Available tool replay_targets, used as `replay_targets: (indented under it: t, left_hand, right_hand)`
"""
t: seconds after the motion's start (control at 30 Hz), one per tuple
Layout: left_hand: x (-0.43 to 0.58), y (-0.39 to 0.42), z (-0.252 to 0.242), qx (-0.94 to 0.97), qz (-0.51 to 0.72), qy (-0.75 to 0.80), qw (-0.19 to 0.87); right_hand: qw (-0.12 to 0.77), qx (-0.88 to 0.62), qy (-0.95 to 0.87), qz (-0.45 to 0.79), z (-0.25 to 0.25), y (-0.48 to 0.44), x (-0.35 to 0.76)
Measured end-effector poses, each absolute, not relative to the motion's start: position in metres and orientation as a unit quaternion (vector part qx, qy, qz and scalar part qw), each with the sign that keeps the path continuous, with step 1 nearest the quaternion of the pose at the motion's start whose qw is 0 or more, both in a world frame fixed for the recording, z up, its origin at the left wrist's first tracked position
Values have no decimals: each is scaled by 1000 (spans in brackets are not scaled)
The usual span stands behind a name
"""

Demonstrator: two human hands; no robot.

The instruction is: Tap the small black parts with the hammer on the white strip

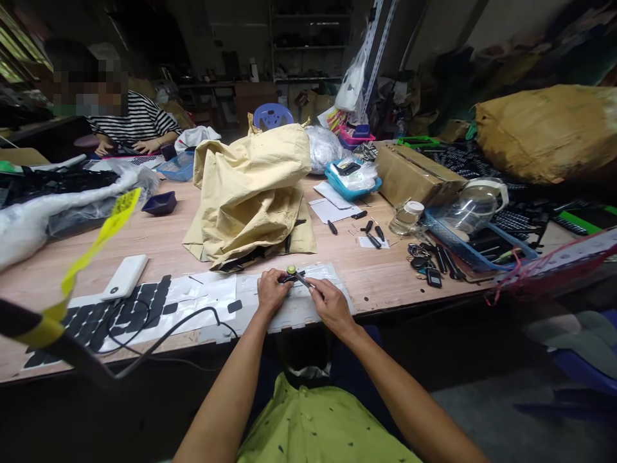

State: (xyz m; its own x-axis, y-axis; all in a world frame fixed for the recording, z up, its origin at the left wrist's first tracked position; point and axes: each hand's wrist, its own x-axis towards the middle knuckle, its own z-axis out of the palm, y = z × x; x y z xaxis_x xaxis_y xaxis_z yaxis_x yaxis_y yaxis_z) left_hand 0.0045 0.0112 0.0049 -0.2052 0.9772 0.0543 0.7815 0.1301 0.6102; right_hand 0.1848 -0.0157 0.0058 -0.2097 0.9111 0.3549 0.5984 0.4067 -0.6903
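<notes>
Yellow-tipped, round-headed hammer clamped by its slim dark shaft in the right hand; small black piece pinched in the left hand, just beside the head. Underneath, glossy translucent sheet on wood-grain table; farther, stiff, creased cream canvas.

Bare forearms stretched forward, converging; left hand curled, right hand in grip

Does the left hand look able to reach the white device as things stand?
Probably yes: only low, flat things, such as the white sheet, seem to lie between the left hand and the white device, though that hand appears to hold a small dark part.
</notes>
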Motion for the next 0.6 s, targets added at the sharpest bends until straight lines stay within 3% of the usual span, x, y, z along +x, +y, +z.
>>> replay_targets:
  t: [0.2,0.4,0.6]
  left_hand:
    - [7,10,8,597,271,731,188]
    - [9,9,11,594,281,729,190]
    - [9,10,8,598,283,727,186]
  right_hand:
    - [346,-529,-747,205,0,-19,185]
    - [404,-521,-722,209,5,-14,193]
    - [380,-542,-719,211,-2,-15,196]
